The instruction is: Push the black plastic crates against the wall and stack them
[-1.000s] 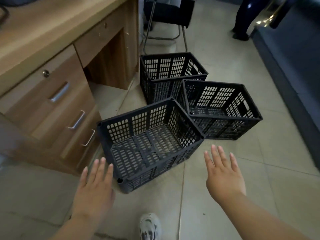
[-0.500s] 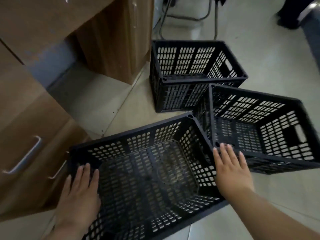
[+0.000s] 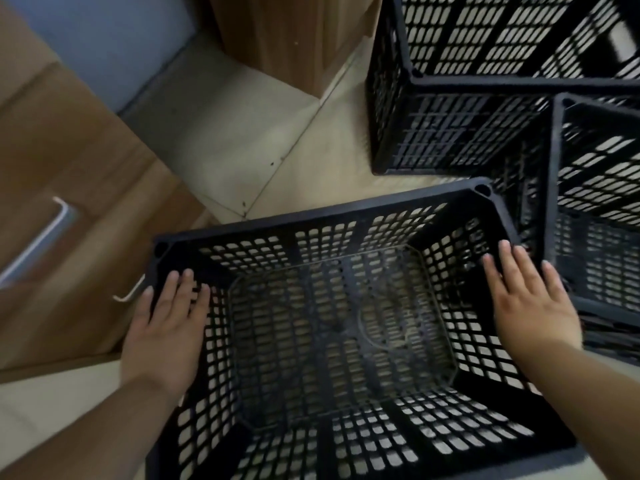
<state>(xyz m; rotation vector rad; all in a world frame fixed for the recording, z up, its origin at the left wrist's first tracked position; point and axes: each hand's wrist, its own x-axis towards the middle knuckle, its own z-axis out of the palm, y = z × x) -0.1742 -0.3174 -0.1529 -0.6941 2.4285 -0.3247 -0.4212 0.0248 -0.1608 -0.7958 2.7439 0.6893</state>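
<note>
Three black slotted plastic crates stand open side up on the tiled floor. The nearest crate point(image 3: 325, 216) fills the lower middle of the view. My left hand point(image 3: 162, 330) lies flat over its left rim, fingers spread. My right hand point(image 3: 533, 303) lies flat over its right rim, fingers together and pointing away from me. A second crate point(image 3: 460, 133) stands farther off at the upper right. The third crate point(image 3: 595, 168) sits at the right edge, close against the nearest crate's right side. Neither hand is curled around a rim.
A wooden desk's drawer unit point(image 3: 52, 209) with metal handles point(image 3: 38, 237) stands close on the left. The desk's side panel point(image 3: 294, 36) rises at the top middle, with a grey wall point(image 3: 104, 39) and bare floor tiles point(image 3: 249, 133) in the kneehole between them.
The view has dropped much closer to the nearest crate. Both hands moved forward from the air onto its left and right rims.
</note>
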